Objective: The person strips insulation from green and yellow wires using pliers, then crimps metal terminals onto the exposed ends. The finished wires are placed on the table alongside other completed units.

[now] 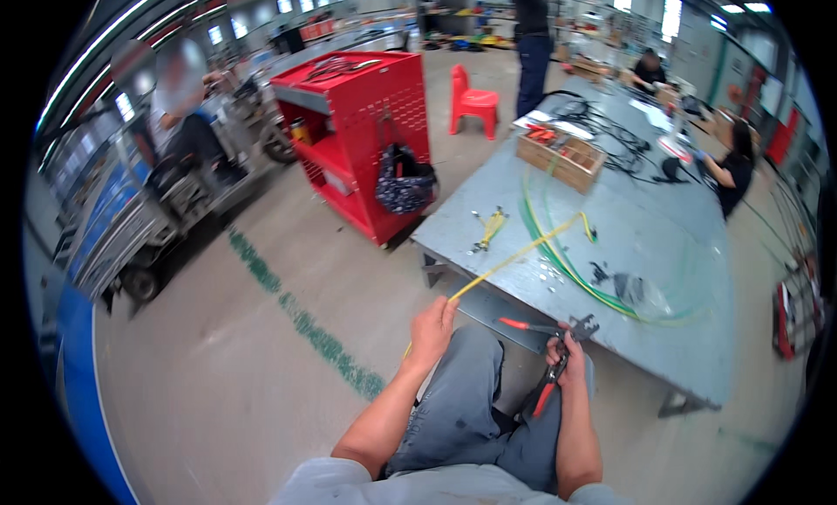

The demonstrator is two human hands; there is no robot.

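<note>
My left hand (432, 332) is closed round a long yellow wire (497, 267), above my left thigh. From the fist the wire runs up and right over the table edge and bends down at its far end; its other end trails below the hand. My right hand (568, 358) grips crimping pliers (561, 344) with red-tipped handles above my right knee. The handles are spread apart, and the dark jaws point up and right, close to the table edge. Nothing shows between the jaws.
On the grey table (471, 204) lie a bundle of short yellow wires (493, 229), a green wire coil (602, 297), a plastic bag (641, 291), a wooden box (561, 159) and black cables (610, 134). A red tool cart (375, 112) and red chair (473, 102) stand beyond. Several people are around.
</note>
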